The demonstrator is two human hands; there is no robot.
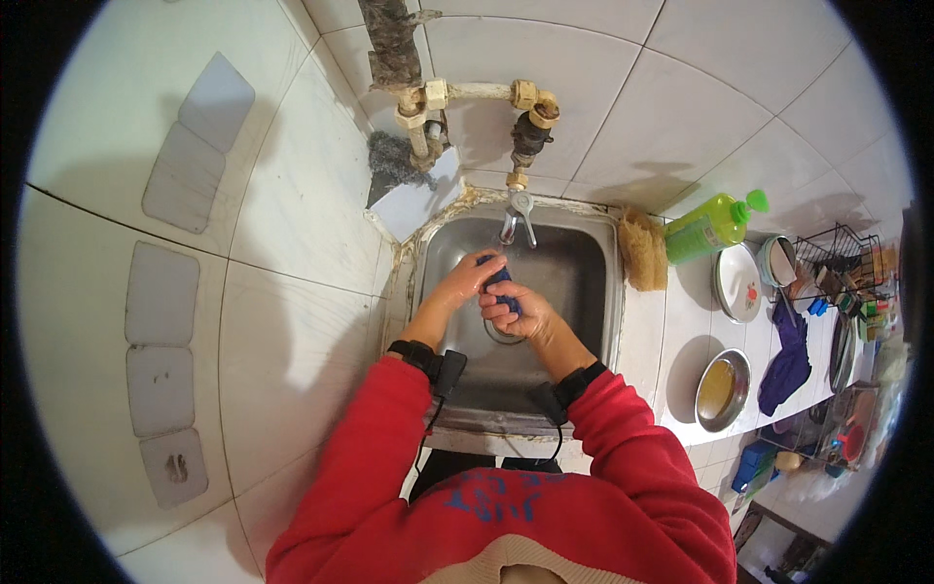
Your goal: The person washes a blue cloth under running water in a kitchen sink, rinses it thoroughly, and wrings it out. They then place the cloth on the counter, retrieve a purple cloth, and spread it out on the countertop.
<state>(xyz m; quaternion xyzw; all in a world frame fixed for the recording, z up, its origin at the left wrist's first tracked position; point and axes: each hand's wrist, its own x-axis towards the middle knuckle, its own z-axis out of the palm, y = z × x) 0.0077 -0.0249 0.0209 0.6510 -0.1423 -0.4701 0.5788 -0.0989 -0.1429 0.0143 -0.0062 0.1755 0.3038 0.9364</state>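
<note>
Both my hands are over a stainless steel sink point(562, 372), just below the tap point(515, 212). My left hand point(468, 281) grips the upper end of a dark blue cloth point(498, 276), thumb across it. My right hand point(519, 310) closes round the cloth's lower end. The cloth is bunched up, and most of it is hidden by the fingers. The skin of both hands looks wet. Part of the drain point(503, 334) shows beneath my right hand.
Right of the sink are a loofah-like sponge point(643, 250), a green detergent bottle point(706, 228), a white plate point(738, 283), a metal bowl of yellowish liquid point(722, 390), a purple cloth point(786, 361) and a wire rack point(839, 252). Pipes point(481, 91) run above the tap; a tiled wall stands left.
</note>
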